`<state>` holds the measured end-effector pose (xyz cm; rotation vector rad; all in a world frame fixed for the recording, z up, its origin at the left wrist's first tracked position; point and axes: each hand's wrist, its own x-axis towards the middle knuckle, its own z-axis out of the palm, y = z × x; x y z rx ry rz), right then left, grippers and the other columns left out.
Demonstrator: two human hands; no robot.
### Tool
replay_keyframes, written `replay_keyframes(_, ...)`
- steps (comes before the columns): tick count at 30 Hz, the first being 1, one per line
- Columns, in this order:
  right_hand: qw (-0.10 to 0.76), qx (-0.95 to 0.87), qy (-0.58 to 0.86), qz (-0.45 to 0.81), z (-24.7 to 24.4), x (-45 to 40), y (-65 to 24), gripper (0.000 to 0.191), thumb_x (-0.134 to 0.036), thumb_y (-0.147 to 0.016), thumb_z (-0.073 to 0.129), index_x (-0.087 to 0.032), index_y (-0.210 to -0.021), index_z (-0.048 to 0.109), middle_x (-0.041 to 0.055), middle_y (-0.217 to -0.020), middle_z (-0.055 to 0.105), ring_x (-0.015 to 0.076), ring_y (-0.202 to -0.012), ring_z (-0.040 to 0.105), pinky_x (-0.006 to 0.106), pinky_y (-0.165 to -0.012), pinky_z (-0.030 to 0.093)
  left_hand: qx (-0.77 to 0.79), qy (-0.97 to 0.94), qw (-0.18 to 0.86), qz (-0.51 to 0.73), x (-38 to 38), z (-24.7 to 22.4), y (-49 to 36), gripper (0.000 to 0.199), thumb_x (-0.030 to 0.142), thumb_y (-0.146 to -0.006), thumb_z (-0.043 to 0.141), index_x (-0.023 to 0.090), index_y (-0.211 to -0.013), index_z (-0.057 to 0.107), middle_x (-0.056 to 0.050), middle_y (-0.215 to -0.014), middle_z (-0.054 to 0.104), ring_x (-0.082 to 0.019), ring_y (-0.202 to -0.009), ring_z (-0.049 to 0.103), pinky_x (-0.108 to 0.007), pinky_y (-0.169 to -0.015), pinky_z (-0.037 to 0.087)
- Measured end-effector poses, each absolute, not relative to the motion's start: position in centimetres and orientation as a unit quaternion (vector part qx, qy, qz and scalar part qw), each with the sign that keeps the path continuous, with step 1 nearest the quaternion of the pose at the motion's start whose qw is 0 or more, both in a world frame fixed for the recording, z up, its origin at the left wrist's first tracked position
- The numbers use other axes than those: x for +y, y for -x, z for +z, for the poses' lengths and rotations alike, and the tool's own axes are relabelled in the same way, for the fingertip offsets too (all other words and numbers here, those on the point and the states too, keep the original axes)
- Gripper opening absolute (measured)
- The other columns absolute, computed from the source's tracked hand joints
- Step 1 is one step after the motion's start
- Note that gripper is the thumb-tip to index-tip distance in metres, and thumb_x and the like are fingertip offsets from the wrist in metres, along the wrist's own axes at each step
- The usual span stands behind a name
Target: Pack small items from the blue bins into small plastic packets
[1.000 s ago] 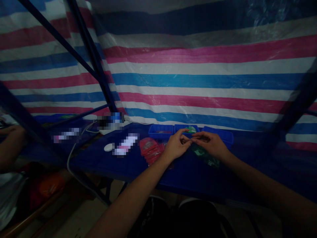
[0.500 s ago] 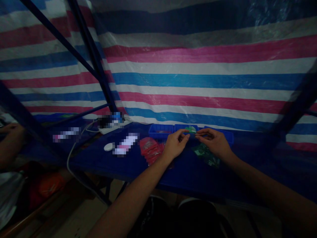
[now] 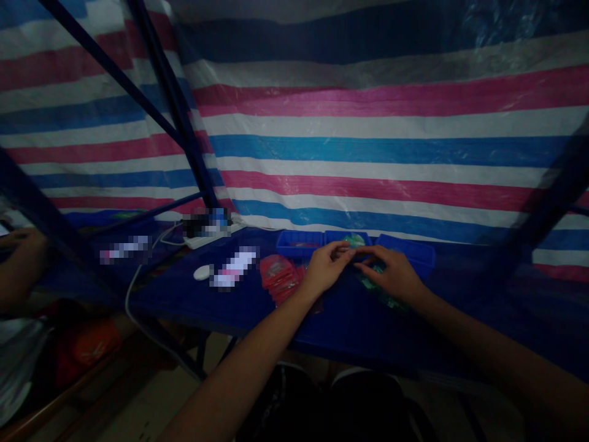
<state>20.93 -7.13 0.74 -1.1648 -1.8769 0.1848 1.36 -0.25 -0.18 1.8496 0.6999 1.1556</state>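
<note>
My left hand [image 3: 327, 268] is closed in a pinch in front of the blue bins; what its fingertips hold is too small and dark to make out. Close against those fingertips is my right hand [image 3: 396, 271], its thumb and forefinger apart with a gap between them. Red packets [image 3: 280, 277] lie in an overlapping pile beside my left wrist. Under my right hand are green packets [image 3: 391, 301], partly covered by it. Something green and clear [image 3: 354, 240] sits in the middle blue bin [image 3: 332, 237], just behind my fingers.
Left and right of the middle bin stand another blue bin [image 3: 299, 252] and a tilted blue bin [image 3: 416, 253]. A white round object [image 3: 202, 272], a blurred-out phone-like item [image 3: 234, 267] and a power strip [image 3: 207, 237] lie leftward. Another person's arm [image 3: 21, 264] shows at far left.
My right hand has moved slightly left toward my left fingertips, and its thumb and forefinger have spread. My left hand stays almost in place.
</note>
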Motion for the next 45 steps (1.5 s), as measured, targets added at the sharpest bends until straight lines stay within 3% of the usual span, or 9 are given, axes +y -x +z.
replay_keyframes(5,0.480,-0.720,0.496,0.065,0.8,-7.1,-21.1,0.026,-0.040,-0.094,0.063,-0.026,-0.116,0.070,0.0071,-0.112,0.075,0.0250,-0.085,0.073,0.042,-0.083,0.058,0.299,-0.721,0.413,0.469,0.5,-0.6,-1.5,0.034,0.030,-0.090,0.072,0.016,-0.120,0.068,-0.011,-0.105,0.076,-0.021,-0.094,0.074,-0.035,-0.087,0.059)
replay_keyframes(10,0.500,-0.710,0.490,0.073,1.1,-7.1,-21.0,0.038,-0.040,-0.092,0.065,-0.023,-0.127,0.064,0.0120,-0.109,0.070,0.0258,-0.088,0.070,0.041,-0.078,0.060,0.271,-0.728,0.429,0.461,-0.1,-0.2,-1.6,0.045,0.020,-0.088,0.074,0.017,-0.130,0.059,-0.011,-0.103,0.076,-0.019,-0.091,0.074,-0.035,-0.087,0.059)
replay_keyframes(15,0.497,-0.722,0.475,0.081,0.8,-6.8,-21.1,0.042,-0.041,-0.090,0.068,-0.027,-0.129,0.064,0.0119,-0.119,0.069,0.0280,-0.096,0.070,0.044,-0.081,0.060,0.246,-0.744,0.441,0.437,-0.7,0.0,-1.6,0.046,0.019,-0.089,0.071,0.019,-0.132,0.054,-0.009,-0.102,0.076,-0.019,-0.091,0.075,-0.034,-0.086,0.058)
replay_keyframes(21,0.479,-0.728,0.485,0.078,0.2,-6.5,-21.6,0.026,-0.041,-0.092,0.066,-0.026,-0.112,0.073,0.0067,-0.105,0.076,0.0259,-0.088,0.071,0.044,-0.084,0.057,0.244,-0.761,0.422,0.427,-0.8,-0.1,-1.5,0.045,0.022,-0.090,0.071,0.021,-0.131,0.054,-0.007,-0.100,0.076,-0.018,-0.090,0.074,-0.031,-0.084,0.057)
replay_keyframes(26,0.477,-0.732,0.482,0.054,0.5,-6.6,-21.5,0.021,-0.041,-0.092,0.066,-0.027,-0.104,0.075,0.0059,-0.101,0.076,0.0264,-0.090,0.070,0.043,-0.084,0.056,0.280,-0.813,0.324,0.396,-1.0,0.4,-1.0,0.019,0.031,-0.093,0.065,0.020,-0.108,0.070,-0.006,-0.101,0.076,-0.019,-0.090,0.072,-0.030,-0.081,0.055)
replay_keyframes(29,0.476,-0.742,0.470,0.047,0.6,-6.7,-21.5,0.017,-0.038,-0.092,0.067,-0.028,-0.102,0.076,0.0053,-0.100,0.076,0.0263,-0.093,0.070,0.043,-0.086,0.055,0.290,-0.823,0.303,0.383,-1.0,0.3,-1.0,0.017,0.030,-0.093,0.063,0.020,-0.103,0.071,-0.004,-0.095,0.075,-0.018,-0.083,0.071,-0.029,-0.076,0.054)
replay_keyframes(37,0.487,-0.746,0.451,0.055,0.6,-6.7,-21.6,0.015,-0.036,-0.092,0.068,-0.029,-0.100,0.077,0.0056,-0.098,0.075,0.0260,-0.094,0.069,0.044,-0.088,0.054,0.283,-0.780,0.422,0.366,-0.8,-0.3,-1.4,0.019,0.027,-0.096,0.055,0.019,-0.111,0.064,-0.004,-0.086,0.076,-0.016,-0.068,0.072,-0.026,-0.065,0.054)
replay_keyframes(42,0.490,-0.751,0.430,0.103,1.3,-7.3,-21.3,0.027,-0.046,-0.084,0.077,-0.030,-0.106,0.077,0.0061,-0.106,0.075,0.0284,-0.102,0.069,0.045,-0.094,0.054,0.267,-0.801,0.334,0.419,-1.2,0.5,-1.1,0.019,0.019,-0.093,0.056,0.020,-0.108,0.068,-0.004,-0.097,0.077,-0.017,-0.084,0.072,-0.027,-0.078,0.054)
replay_keyframes(45,0.510,-0.722,0.452,0.120,1.4,-7.4,-21.1,0.026,-0.048,-0.089,0.071,-0.028,-0.105,0.076,0.0065,-0.105,0.075,0.0276,-0.099,0.070,0.044,-0.093,0.055,0.264,-0.810,0.308,0.424,-1.5,1.0,-1.0,0.023,0.017,-0.093,0.054,0.019,-0.110,0.070,-0.004,-0.098,0.076,-0.017,-0.087,0.071,-0.028,-0.082,0.054)
